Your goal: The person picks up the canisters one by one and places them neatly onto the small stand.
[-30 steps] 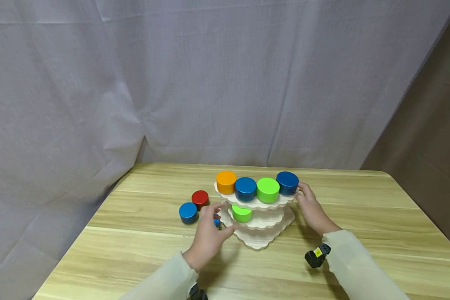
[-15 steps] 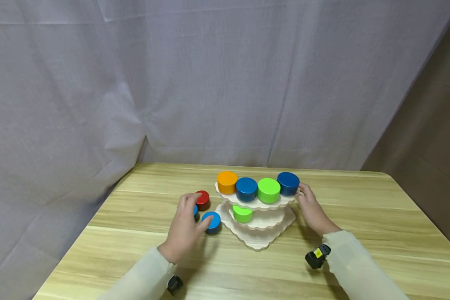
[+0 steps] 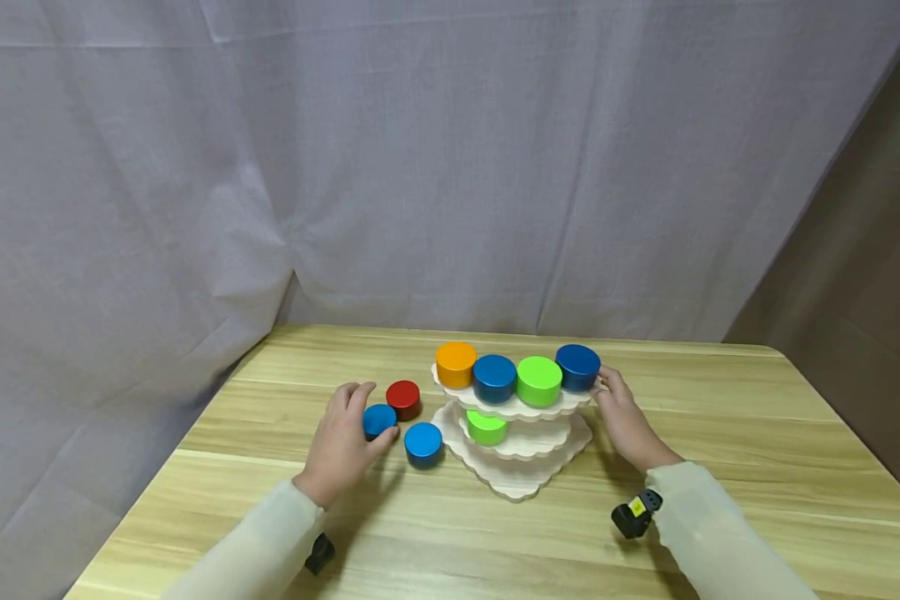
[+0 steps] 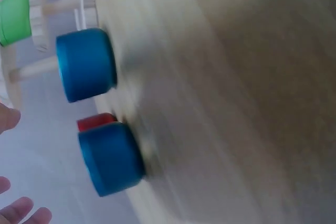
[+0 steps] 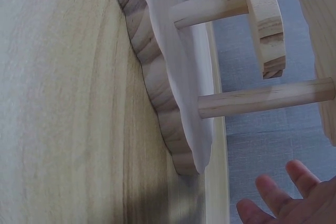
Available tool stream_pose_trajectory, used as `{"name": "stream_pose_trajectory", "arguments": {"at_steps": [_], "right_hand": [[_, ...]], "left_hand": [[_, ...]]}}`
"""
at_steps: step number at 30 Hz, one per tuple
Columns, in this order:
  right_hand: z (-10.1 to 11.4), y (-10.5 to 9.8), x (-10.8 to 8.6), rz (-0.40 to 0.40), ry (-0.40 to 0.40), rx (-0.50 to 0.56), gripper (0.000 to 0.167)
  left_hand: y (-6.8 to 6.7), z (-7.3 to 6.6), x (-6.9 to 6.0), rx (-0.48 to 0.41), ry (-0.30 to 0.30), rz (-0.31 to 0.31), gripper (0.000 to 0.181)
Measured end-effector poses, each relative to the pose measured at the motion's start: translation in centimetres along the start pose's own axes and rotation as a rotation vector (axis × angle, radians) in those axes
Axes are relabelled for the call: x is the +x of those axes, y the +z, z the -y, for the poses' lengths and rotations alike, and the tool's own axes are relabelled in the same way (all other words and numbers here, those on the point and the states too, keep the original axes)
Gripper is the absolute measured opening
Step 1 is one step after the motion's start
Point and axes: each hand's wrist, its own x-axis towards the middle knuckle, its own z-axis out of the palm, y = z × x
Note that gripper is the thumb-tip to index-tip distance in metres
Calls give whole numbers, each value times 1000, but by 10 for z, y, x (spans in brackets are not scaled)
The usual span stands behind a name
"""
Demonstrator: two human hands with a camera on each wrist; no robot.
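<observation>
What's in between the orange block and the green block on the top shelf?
A dark blue block sits between the orange block and the green block on the top shelf. The head view shows it.

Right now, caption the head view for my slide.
Left fingers near a red cylinder and two blue cylinders, right fingers at a tiered wooden stand bearing five more cylinders.

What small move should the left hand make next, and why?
Probably lower the left hand and pinch the shiny blue cylinder nearest the shiny red cylinder: its thumb and fingers are spread above that blue one, and the left wrist view shows them not touching it.
</observation>
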Motion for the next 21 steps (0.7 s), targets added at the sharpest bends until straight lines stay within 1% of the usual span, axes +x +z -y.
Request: {"name": "stream_pose_trajectory", "arguments": {"at_steps": [3,6,8,12,21], "right_hand": [[-1,0,0,8,4,-4,52],[-2,0,1,12,4,-8,52],[-2,0,1,13,1,-4,52],[-3,0,2,13,-2,5,52],[-4,0,2,10,-6,3,51]], "left_hand": [[3,5,1,-2,-43,37,69],[6,11,2,-24,-109,88,71],[8,13,4,-46,-154,120,73],[12,19,7,-104,-225,168,75],[17,27,11,-223,-324,251,79]]}}
